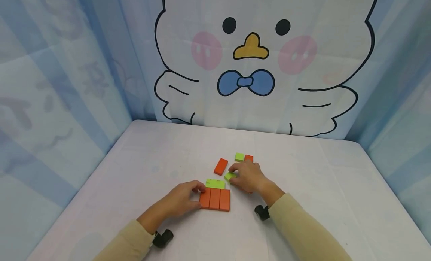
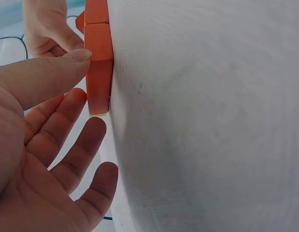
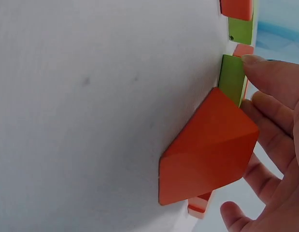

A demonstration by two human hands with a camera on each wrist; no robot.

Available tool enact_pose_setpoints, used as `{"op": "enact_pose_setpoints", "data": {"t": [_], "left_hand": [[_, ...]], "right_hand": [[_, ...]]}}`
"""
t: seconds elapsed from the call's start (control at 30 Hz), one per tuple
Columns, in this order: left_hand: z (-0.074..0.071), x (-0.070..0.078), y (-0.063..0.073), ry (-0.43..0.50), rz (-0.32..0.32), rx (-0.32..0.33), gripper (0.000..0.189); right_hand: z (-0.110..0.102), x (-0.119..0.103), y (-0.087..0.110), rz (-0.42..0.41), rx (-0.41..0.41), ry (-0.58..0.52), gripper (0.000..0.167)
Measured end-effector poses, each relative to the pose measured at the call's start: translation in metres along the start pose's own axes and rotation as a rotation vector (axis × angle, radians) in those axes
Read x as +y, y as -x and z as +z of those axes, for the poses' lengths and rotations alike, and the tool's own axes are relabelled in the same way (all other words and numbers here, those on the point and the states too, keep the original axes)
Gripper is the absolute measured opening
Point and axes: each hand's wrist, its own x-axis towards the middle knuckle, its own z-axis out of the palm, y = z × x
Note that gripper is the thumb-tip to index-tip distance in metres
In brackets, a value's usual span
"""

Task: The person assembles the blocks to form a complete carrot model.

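Three orange blocks lie side by side in a row, with a long green block along their far side. My left hand is at the row's left end, holding the leftmost orange block between thumb and index finger; the other fingers are spread apart. My right hand pinches a small green block, its thumb on the near end in the right wrist view. Under that hand, an orange angular block stands out in the right wrist view, mostly hidden from the head view.
Beyond the hands, a tilted orange block, a small green block and another orange block lie on the white tabletop. A printed curtain hangs behind the table's back edge, with more curtains at both sides.
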Motion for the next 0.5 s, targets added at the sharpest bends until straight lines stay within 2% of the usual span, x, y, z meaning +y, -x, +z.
{"op": "enact_pose_setpoints", "data": {"t": [0.33, 0.5], "left_hand": [[-0.0006, -0.0027, -0.0008, 0.010, 0.015, -0.009, 0.039], [-0.0002, -0.0036, -0.0023, 0.006, 0.003, -0.006, 0.039]], "right_hand": [[0.0029, -0.0075, 0.0031, -0.037, 0.007, 0.005, 0.030], [0.0023, -0.0075, 0.0032, -0.041, 0.007, 0.013, 0.032]]}}
